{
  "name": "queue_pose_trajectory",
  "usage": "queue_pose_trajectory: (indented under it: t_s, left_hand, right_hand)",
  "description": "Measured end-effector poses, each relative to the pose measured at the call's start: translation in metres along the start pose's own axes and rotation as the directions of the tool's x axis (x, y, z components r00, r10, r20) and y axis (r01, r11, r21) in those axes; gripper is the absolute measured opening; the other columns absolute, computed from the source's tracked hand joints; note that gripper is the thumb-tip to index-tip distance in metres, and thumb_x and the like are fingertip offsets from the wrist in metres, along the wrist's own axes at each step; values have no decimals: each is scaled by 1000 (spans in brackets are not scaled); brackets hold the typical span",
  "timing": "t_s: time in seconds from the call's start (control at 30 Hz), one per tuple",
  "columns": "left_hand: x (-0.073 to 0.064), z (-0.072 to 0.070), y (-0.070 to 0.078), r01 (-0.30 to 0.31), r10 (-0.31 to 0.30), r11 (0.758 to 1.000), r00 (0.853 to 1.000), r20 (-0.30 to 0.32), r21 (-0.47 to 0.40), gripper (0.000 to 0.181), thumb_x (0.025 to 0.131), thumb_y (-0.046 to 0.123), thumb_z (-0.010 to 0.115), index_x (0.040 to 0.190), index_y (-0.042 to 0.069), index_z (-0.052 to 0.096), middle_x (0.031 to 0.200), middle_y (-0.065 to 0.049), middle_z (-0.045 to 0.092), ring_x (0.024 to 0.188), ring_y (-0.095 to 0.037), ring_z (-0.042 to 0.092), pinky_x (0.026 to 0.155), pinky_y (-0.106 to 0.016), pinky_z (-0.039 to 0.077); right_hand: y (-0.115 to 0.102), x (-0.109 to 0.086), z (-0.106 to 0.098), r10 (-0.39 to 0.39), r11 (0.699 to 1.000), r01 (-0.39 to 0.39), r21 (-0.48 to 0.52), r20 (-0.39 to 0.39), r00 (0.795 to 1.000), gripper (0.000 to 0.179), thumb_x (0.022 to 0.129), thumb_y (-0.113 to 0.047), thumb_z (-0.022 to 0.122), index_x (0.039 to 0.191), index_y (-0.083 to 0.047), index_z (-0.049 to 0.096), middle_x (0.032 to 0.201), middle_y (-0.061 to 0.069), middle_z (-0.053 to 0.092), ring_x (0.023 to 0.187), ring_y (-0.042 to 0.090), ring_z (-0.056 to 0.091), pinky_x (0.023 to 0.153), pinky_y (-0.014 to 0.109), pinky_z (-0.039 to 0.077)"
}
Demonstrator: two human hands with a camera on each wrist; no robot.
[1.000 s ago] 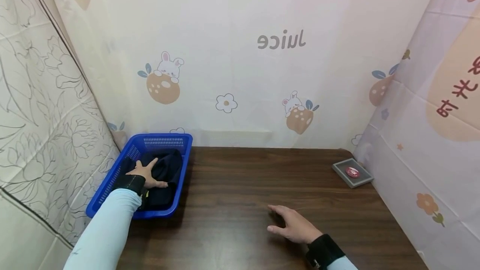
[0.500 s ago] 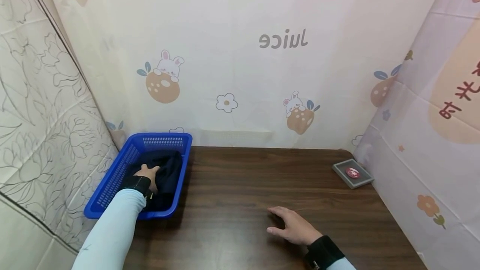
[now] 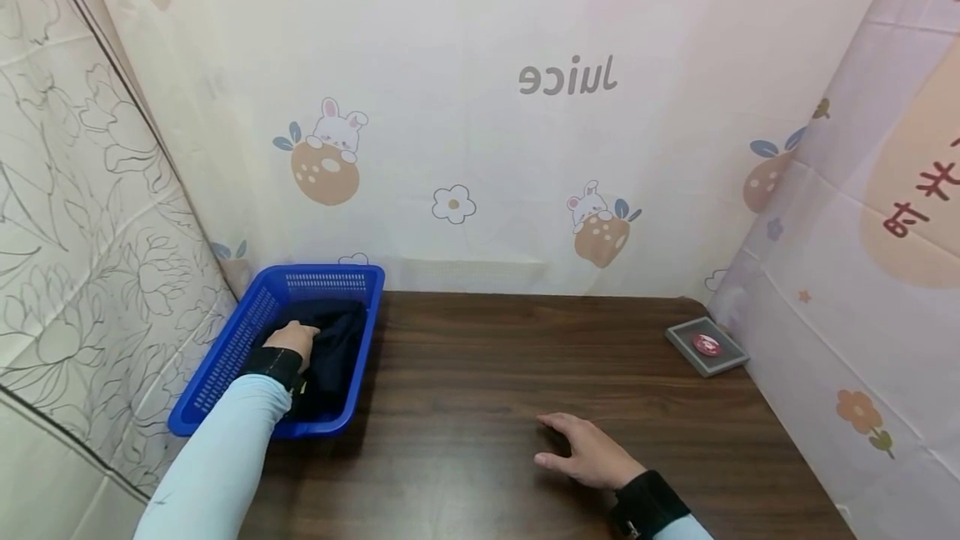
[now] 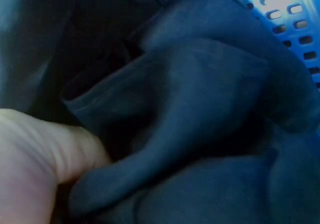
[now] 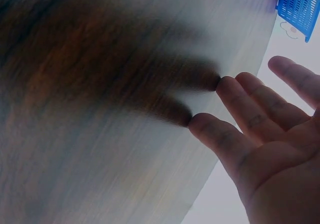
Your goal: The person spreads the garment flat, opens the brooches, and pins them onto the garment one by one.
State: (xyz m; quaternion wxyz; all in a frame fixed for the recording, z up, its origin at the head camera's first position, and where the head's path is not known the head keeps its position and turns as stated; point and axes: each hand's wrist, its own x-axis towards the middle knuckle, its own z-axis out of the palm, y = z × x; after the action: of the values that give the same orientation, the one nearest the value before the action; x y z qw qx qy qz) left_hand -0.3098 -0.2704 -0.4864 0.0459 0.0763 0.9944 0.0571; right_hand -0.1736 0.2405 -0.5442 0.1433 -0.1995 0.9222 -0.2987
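Note:
Down in the blue plastic basket (image 3: 360,407), my left hand (image 3: 294,340) grips a dark navy cloth (image 3: 337,348), fingers sunk among its folds. Seen from the left wrist, the thumb (image 4: 75,149) tucks in beside a bunched fold of the fabric (image 4: 185,99); the other fingers are hidden. What kind of garment or cloth it is does not show. My right hand (image 3: 588,448) rests with its edge on the brown table, holding nothing. Its fingers (image 5: 250,104) are loosely extended, two fingertips touching the wood in the right wrist view.
A small grey square tray (image 3: 693,359) with a red oval piece (image 3: 706,345) in it lies at the table's right back edge. Printed curtains (image 3: 465,132) close off the back and both sides. The wooden tabletop (image 3: 457,373) stretches between basket and tray.
My left hand, spread flat on the cloth a second ago, has curled its fingers down into it. The cloth has bunched slightly. My right hand stays put.

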Motion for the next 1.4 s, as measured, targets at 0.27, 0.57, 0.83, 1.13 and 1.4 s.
queue_pose_trajectory:
  t_s: [0.27, 0.57, 0.83, 1.13, 1.4]
  left_hand:
    - [1, -20, -3, -29, 29, 1000, 999, -36, -2, 42, 85, -7, 59, 127, -2, 58, 115, -32, 55, 99, -49, 58, 81, -58, 48]
    - [-17, -65, 1, -73, 61, 995, 984, -165, -68, 48, 81, -8, 58, 128, -4, 56, 114, -31, 54, 103, -50, 55, 84, -62, 44]
    - [-39, -99, 13, -180, 152, 982, 937, -314, -63, 51, 74, -9, 54, 125, -5, 56, 111, -29, 55, 98, -48, 57, 79, -62, 45]
    - [-54, -131, 26, -235, 184, 969, 886, -425, -70, 50, 73, -12, 55, 122, -1, 56, 115, -29, 54, 97, -49, 57, 75, -66, 43]
    - [-62, -165, 46, -289, 223, 956, 825, -519, -49, 49, 73, -15, 55, 118, 2, 58, 111, -25, 55, 93, -48, 57, 74, -64, 43]
  right_hand:
    - [-2, 1, 1, 7, 1000, -7, -3, 5, 1000, 68, 89, -54, 61, 139, -9, 49, 138, 12, 51, 127, 33, 47, 98, 56, 38]
    - [-8, 4, -11, 19, 1000, -19, 9, -4, 1000, 67, 89, -54, 61, 139, -10, 50, 137, 12, 51, 126, 32, 48, 98, 57, 38]
    - [-19, 8, -25, -20, 999, 19, -26, -28, 999, 77, 85, -65, 55, 140, -11, 47, 141, 13, 48, 129, 34, 44, 99, 58, 37]
    - [-35, 17, -33, -78, 996, 78, -33, -27, 997, 76, 86, -65, 55, 141, -14, 47, 141, 8, 49, 128, 27, 47, 99, 51, 41]
    - [-43, 21, -32, -94, 995, 93, -42, -21, 995, 77, 85, -66, 55, 141, -13, 48, 141, 7, 48, 128, 25, 47, 99, 50, 41]
